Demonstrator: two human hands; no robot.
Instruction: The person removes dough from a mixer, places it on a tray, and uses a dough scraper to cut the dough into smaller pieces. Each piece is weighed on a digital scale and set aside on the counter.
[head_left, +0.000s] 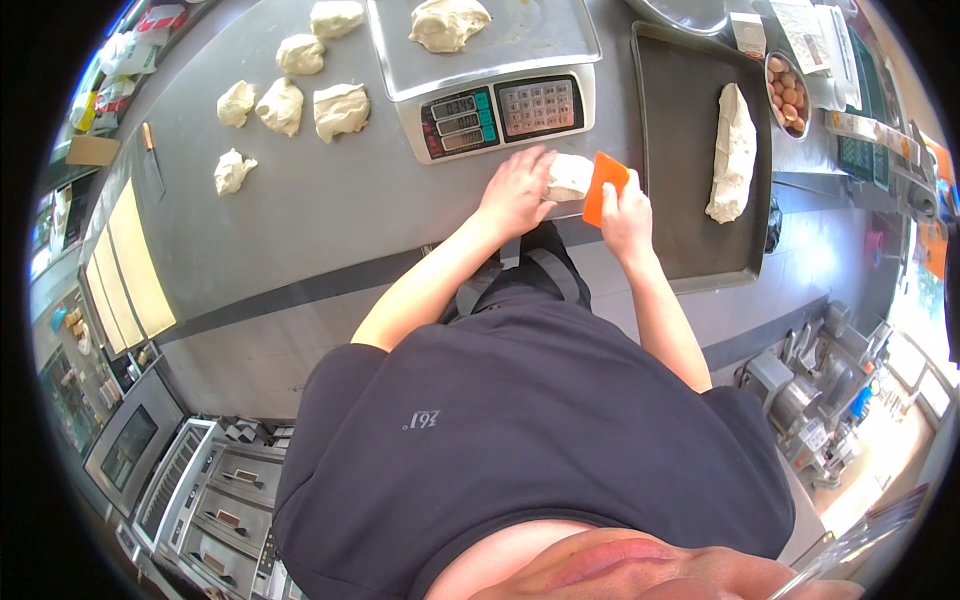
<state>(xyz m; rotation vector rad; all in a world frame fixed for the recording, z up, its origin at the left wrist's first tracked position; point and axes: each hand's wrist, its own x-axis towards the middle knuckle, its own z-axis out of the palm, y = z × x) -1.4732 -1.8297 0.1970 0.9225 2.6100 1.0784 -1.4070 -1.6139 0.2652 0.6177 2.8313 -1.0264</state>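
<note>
My left hand (519, 191) rests on the left end of a piece of pale dough (570, 178) near the table's front edge. In my right hand (628, 217) is an orange dough scraper (604, 189), held upright at the dough's right end. Just beyond stands a digital scale (499, 112), whose metal platform bears a lump of dough (448, 24). Several more lumps, among them a squarish dough piece (341, 111) and a small dough piece (234, 172), lie on the steel table to the left. A long strip of dough (733, 154) lies in the dark baking tray on the right.
The dark baking tray (697, 276) overlaps the table's front edge. Beside it stand a bowl of eggs (786, 96), a carton (748, 34) and a round metal bowl (686, 13). A knife with a wooden handle (152, 159) lies far left on the steel table (300, 214).
</note>
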